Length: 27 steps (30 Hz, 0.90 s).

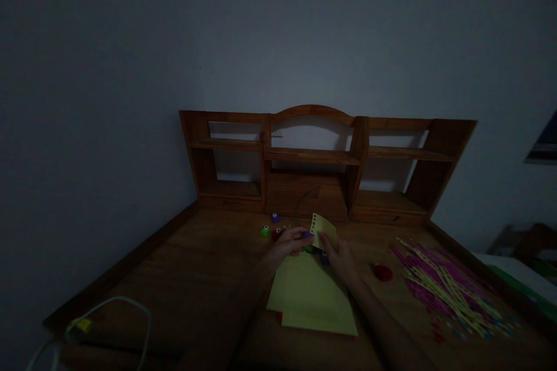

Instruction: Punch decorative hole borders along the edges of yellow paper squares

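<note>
My right hand (pixel 337 256) pinches a small yellow sheet of paper (pixel 325 229) by its lower right part. A row of holes runs along the left edge of that sheet. My left hand (pixel 290 242) has its fingers closed on a small purple block that looks like a paper punch (pixel 307 235), right at the sheet's left edge. Partly hidden between the hands lie a green piece (pixel 308 249) and a dark purple one (pixel 324 258). Larger yellow sheets (pixel 313 295) lie beneath my hands, with red showing at their lower edge.
Left of my hands stand similar small pieces: purple (pixel 275 218), green (pixel 265 232) and red (pixel 276 235). A round red object (pixel 383 272) lies to the right, beside a pile of pink and yellow strips (pixel 448 284). A wooden shelf (pixel 311 155) backs the desk; a white cable (pixel 148 316) loops front left.
</note>
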Each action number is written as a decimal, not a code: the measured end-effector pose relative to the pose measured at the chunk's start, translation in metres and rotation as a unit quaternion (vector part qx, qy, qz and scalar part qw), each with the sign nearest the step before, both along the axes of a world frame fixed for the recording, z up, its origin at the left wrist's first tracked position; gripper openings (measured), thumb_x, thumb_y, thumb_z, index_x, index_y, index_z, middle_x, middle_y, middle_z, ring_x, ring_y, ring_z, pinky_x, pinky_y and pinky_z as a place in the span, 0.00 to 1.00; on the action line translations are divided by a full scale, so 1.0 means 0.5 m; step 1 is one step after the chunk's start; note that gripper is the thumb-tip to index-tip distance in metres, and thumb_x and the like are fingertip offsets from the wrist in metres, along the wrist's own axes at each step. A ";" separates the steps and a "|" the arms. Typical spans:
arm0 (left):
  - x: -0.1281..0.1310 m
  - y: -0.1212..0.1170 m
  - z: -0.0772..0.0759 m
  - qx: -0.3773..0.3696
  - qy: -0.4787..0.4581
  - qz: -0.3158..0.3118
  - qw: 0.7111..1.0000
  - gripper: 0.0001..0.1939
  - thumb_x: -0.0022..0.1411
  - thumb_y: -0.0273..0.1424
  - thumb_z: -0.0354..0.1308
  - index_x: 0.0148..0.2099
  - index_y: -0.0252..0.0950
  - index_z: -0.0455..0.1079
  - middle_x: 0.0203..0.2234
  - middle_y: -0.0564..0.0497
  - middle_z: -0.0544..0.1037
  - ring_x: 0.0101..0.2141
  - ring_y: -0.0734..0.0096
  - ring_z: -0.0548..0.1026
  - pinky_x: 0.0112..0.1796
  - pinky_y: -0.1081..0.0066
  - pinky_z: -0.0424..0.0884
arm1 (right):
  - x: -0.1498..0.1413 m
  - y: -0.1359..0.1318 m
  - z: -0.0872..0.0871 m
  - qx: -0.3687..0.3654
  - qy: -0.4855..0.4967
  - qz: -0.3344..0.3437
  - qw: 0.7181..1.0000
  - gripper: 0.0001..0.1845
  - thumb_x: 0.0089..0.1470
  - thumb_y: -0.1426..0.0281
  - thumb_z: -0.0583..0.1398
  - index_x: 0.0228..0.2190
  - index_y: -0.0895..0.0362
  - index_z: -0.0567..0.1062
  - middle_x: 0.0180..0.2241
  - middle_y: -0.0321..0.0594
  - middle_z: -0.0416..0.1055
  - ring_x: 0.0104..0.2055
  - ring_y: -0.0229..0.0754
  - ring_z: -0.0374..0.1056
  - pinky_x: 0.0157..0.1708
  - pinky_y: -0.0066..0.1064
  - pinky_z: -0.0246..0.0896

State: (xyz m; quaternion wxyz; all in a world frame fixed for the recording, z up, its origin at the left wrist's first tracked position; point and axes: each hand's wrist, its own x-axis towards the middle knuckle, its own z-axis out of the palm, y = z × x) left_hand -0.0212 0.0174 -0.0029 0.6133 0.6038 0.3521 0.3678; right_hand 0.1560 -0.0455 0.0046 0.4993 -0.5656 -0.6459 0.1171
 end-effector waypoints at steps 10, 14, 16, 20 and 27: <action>0.002 0.001 -0.007 0.010 -0.001 -0.010 1.000 0.26 0.48 0.45 0.68 0.46 0.36 0.72 0.33 0.50 0.73 0.25 0.78 0.64 0.24 0.76 0.52 | -0.001 -0.001 -0.002 0.009 0.006 0.011 1.000 0.30 0.58 0.47 0.51 0.34 0.59 0.80 0.29 0.48 0.78 0.32 0.51 0.73 0.33 0.36 0.66; 0.000 -0.005 0.001 0.000 0.000 0.000 1.000 0.27 0.47 0.45 0.69 0.46 0.36 0.72 0.35 0.49 0.75 0.27 0.75 0.67 0.25 0.76 0.54 | 0.003 0.012 -0.018 0.003 0.005 0.015 1.000 0.30 0.59 0.48 0.51 0.33 0.59 0.79 0.30 0.49 0.78 0.32 0.52 0.73 0.35 0.37 0.66; -0.001 -0.007 0.004 -0.008 0.003 0.000 1.000 0.27 0.47 0.44 0.69 0.46 0.36 0.72 0.35 0.49 0.75 0.27 0.75 0.68 0.26 0.75 0.55 | 0.005 0.021 -0.029 0.001 0.012 0.014 1.000 0.30 0.59 0.48 0.51 0.34 0.60 0.79 0.31 0.49 0.78 0.33 0.52 0.74 0.36 0.38 0.67; -0.001 -0.009 0.007 -0.009 0.001 -0.002 1.000 0.27 0.46 0.44 0.70 0.45 0.36 0.72 0.33 0.50 0.74 0.26 0.76 0.67 0.26 0.75 0.54 | 0.007 0.029 -0.042 -0.005 0.016 0.014 1.000 0.29 0.59 0.48 0.51 0.37 0.59 0.78 0.34 0.48 0.79 0.36 0.53 0.74 0.38 0.39 0.67; -0.002 -0.018 0.005 -0.001 -0.030 -0.013 0.999 0.26 0.47 0.42 0.69 0.47 0.36 0.72 0.38 0.47 0.76 0.33 0.71 0.71 0.27 0.75 0.55 | 0.007 0.029 -0.041 -0.001 0.011 0.013 1.000 0.26 0.59 0.50 0.52 0.36 0.57 0.78 0.34 0.48 0.78 0.36 0.52 0.74 0.38 0.37 0.66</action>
